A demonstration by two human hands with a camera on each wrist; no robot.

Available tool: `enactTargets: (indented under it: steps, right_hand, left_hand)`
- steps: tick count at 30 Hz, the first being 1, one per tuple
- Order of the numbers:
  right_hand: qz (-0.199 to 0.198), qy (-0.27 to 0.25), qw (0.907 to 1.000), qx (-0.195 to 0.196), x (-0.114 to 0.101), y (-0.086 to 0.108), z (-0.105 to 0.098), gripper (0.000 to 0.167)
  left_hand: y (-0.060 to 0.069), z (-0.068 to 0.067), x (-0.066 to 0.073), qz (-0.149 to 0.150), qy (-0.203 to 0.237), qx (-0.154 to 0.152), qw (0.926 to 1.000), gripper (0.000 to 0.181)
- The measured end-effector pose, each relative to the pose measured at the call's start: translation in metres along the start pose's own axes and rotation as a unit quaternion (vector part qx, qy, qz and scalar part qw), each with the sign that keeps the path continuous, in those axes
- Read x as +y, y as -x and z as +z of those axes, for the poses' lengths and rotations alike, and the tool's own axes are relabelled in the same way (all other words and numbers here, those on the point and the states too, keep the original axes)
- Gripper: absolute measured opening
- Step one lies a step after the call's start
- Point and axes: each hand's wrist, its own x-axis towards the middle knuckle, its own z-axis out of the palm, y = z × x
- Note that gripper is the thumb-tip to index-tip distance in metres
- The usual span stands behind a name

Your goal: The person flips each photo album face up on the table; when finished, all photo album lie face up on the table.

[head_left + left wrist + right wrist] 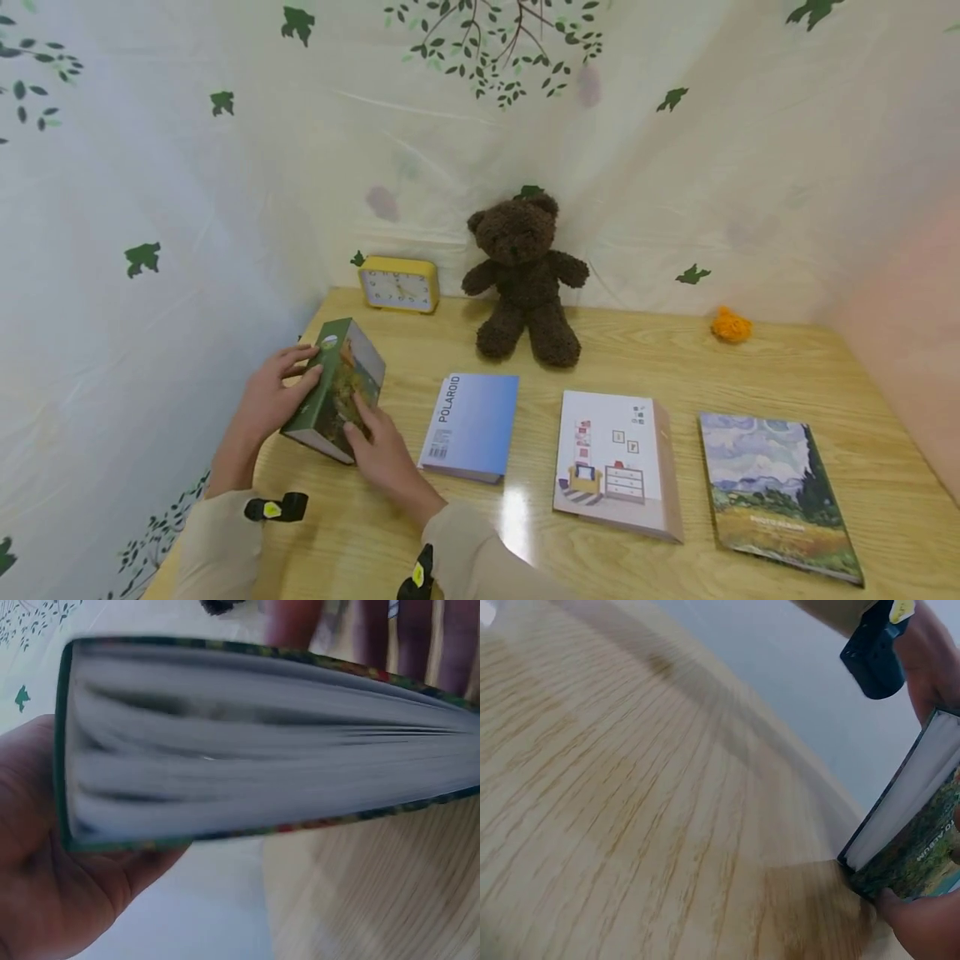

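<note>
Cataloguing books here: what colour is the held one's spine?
The spine is mostly green, best in the head view.

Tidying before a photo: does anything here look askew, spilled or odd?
The small orange thing stands out: a crumpled-looking lump near the table's back edge, too unclear to identify. The green album tilts, but the left hand grips it. No spill shows.

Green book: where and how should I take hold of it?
Take the green book round its spine, from the left, palm against it, fingers and thumb on opposite covers. That probably works best: the spine faces left in the head view, and gaps between the pages suggest gripping one cover alone could let it open.
</note>
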Motion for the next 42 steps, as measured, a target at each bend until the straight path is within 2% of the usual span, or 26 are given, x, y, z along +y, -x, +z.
enactTargets:
  steps: [2, 6, 13, 19, 25, 33, 42]
  right_hand:
    - [0.002, 0.007, 0.9999, -0.012, 0.004, 0.000, 0.002, 0.051]
    - [-0.004, 0.010, 0.9998, -0.018, 0.010, -0.001, 0.006, 0.054]
    - [0.001, 0.010, 0.9999, 0.013, 0.015, -0.003, 0.012, 0.059]
    - [0.014, 0.004, 0.9993, 0.034, 0.014, -0.002, 0.016, 0.068]
    - [0.013, 0.030, 0.9988, 0.037, 0.013, 0.000, 0.019, 0.068]
    - [-0.009, 0.074, 0.9967, 0.032, 0.015, -0.001, 0.019, 0.064]
    - [-0.030, 0.074, 0.9960, 0.039, 0.017, 0.000, 0.016, 0.061]
  left_hand:
    - [0.000, -0.002, -0.001, -0.003, -0.012, 0.001, 0.9999, 0.053]
    - [0.003, -0.006, -0.005, -0.018, -0.009, -0.012, 0.9997, 0.056]
    - [0.005, -0.008, -0.016, -0.041, -0.015, -0.047, 0.9979, 0.058]
    - [0.004, 0.001, -0.030, -0.067, -0.043, -0.078, 0.9938, 0.061]
    - [0.003, 0.010, -0.039, -0.087, -0.058, -0.063, 0.9925, 0.056]
    - [0.004, 0.020, -0.053, -0.116, -0.044, -0.032, 0.9918, 0.050]
    - [0.006, 0.019, -0.057, -0.113, -0.057, -0.032, 0.9914, 0.051]
